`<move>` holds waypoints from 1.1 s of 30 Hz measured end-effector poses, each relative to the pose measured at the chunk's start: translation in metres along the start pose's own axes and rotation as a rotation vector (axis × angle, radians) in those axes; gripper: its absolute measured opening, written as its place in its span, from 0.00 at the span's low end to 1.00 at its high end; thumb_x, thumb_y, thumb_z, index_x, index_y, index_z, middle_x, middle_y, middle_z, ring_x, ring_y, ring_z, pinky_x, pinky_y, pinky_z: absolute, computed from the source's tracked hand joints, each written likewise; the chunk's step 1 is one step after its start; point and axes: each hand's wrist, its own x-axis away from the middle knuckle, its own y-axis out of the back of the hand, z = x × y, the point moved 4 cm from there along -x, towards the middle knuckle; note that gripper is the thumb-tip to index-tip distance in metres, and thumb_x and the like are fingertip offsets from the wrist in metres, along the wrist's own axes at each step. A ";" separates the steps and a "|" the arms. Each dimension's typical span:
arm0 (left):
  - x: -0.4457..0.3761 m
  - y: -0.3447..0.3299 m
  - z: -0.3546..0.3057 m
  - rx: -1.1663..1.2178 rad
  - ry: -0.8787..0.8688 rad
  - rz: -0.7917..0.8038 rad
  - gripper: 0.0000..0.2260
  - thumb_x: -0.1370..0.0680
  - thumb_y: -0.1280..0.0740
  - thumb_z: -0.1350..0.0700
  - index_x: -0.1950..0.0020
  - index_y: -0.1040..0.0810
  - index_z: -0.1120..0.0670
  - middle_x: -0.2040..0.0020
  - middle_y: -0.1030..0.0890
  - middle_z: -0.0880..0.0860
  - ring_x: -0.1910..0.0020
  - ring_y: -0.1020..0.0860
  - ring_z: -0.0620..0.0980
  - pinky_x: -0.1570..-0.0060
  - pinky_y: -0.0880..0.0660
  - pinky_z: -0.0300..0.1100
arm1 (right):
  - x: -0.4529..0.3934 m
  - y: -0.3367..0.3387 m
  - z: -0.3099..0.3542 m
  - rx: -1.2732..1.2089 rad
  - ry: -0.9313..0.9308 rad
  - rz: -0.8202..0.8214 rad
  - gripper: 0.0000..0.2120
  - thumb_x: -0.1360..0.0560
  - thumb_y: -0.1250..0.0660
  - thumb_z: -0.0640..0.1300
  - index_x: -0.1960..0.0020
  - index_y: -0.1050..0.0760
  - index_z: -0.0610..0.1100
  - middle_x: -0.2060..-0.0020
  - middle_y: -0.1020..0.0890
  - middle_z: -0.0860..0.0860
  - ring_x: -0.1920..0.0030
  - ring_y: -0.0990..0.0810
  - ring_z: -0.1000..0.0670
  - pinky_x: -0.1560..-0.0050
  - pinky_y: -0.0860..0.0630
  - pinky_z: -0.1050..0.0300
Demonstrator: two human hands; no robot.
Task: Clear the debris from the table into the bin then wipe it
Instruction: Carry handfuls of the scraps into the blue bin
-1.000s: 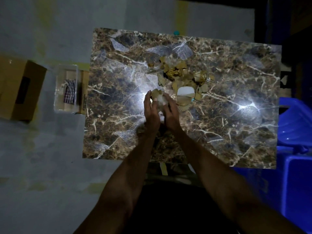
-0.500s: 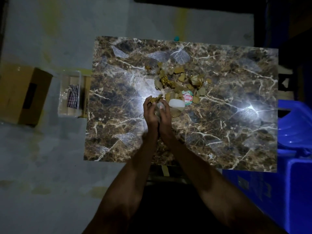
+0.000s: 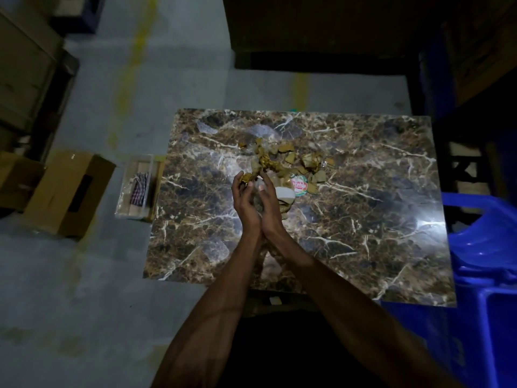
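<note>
Scanning from the left, a cardboard box (image 3: 70, 194) lies tipped on the grey floor, and just beside the table's left edge stands a clear plastic container (image 3: 137, 187) holding a checked cloth (image 3: 140, 187). The marble-patterned table (image 3: 363, 219) carries a pile of debris (image 3: 285, 161) at its centre (brown torn scraps, gold foil wrappers, a round red-and-green label and a white piece). Above the near edge of that pile the two hands meet, wrists touching. The left hand (image 3: 244, 201) is cupped with its fingers curled round a small bundle of gold and brown scraps. The right hand (image 3: 270, 204) presses against it from the other side, fingers curved round the same bundle. At the far right, blue plastic furniture (image 3: 481, 247) adjoins the table. Which container serves as the bin cannot be told.
</note>
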 end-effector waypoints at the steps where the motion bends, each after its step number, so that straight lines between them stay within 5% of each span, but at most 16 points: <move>1: 0.004 -0.002 -0.002 0.010 -0.008 0.008 0.17 0.15 0.40 0.65 0.26 0.30 0.64 0.39 0.22 0.47 0.47 0.20 0.33 0.50 0.25 0.30 | 0.003 0.002 0.004 -0.005 0.014 0.010 0.19 0.13 0.43 0.47 0.23 0.34 0.54 0.25 0.31 0.56 0.22 0.34 0.52 0.25 0.32 0.53; 6: 0.032 -0.011 -0.021 0.124 -0.014 0.016 0.18 0.16 0.38 0.65 0.26 0.28 0.61 0.31 0.23 0.56 0.37 0.21 0.45 0.46 0.23 0.34 | 0.023 0.014 0.028 -0.046 0.090 -0.011 0.25 0.18 0.39 0.57 0.23 0.33 0.54 0.23 0.31 0.52 0.22 0.33 0.50 0.24 0.32 0.45; 12: 0.060 -0.026 -0.036 0.156 0.041 0.230 0.22 0.18 0.34 0.50 0.23 0.29 0.51 0.25 0.26 0.52 0.26 0.27 0.50 0.28 0.28 0.49 | 0.052 0.030 0.058 -0.051 0.238 -0.123 0.20 0.16 0.41 0.49 0.24 0.33 0.53 0.22 0.31 0.49 0.23 0.31 0.47 0.28 0.26 0.49; 15: 0.087 -0.029 -0.046 0.233 0.043 0.312 0.17 0.15 0.38 0.60 0.25 0.29 0.53 0.28 0.24 0.53 0.30 0.24 0.49 0.33 0.24 0.44 | 0.075 0.043 0.064 -0.082 0.261 -0.215 0.18 0.13 0.44 0.40 0.24 0.35 0.48 0.27 0.29 0.52 0.28 0.26 0.52 0.37 0.24 0.63; 18: 0.118 -0.035 -0.051 0.191 0.064 0.447 0.16 0.15 0.38 0.56 0.27 0.28 0.51 0.34 0.23 0.43 0.41 0.22 0.33 0.41 0.26 0.35 | 0.102 0.059 0.072 -0.054 0.330 -0.302 0.19 0.13 0.43 0.43 0.23 0.35 0.47 0.25 0.30 0.51 0.28 0.27 0.55 0.33 0.26 0.60; 22: 0.156 -0.048 -0.047 0.217 0.070 0.518 0.17 0.16 0.37 0.64 0.30 0.26 0.48 0.34 0.21 0.45 0.37 0.21 0.40 0.37 0.23 0.44 | 0.140 0.091 0.075 -0.093 0.371 -0.426 0.18 0.12 0.46 0.40 0.24 0.35 0.50 0.25 0.31 0.52 0.27 0.29 0.53 0.36 0.26 0.65; 25: 0.196 -0.060 -0.043 0.227 0.078 0.601 0.17 0.19 0.33 0.60 0.33 0.24 0.45 0.31 0.22 0.54 0.33 0.22 0.52 0.34 0.25 0.50 | 0.168 0.120 0.071 -0.091 0.390 -0.517 0.20 0.14 0.43 0.49 0.22 0.35 0.52 0.22 0.33 0.50 0.22 0.33 0.48 0.27 0.28 0.52; 28: 0.237 -0.074 -0.036 0.203 0.059 0.688 0.17 0.17 0.37 0.64 0.30 0.25 0.51 0.34 0.21 0.56 0.36 0.21 0.51 0.38 0.24 0.46 | 0.199 0.151 0.066 -0.133 0.384 -0.599 0.27 0.19 0.40 0.58 0.21 0.35 0.55 0.20 0.34 0.50 0.21 0.34 0.48 0.24 0.31 0.41; 33: 0.315 -0.100 -0.007 0.174 0.103 0.793 0.18 0.17 0.37 0.65 0.27 0.27 0.57 0.36 0.18 0.53 0.38 0.19 0.49 0.36 0.25 0.48 | 0.262 0.214 0.067 -0.195 0.464 -0.706 0.23 0.18 0.41 0.53 0.23 0.34 0.54 0.23 0.30 0.51 0.23 0.31 0.52 0.26 0.29 0.51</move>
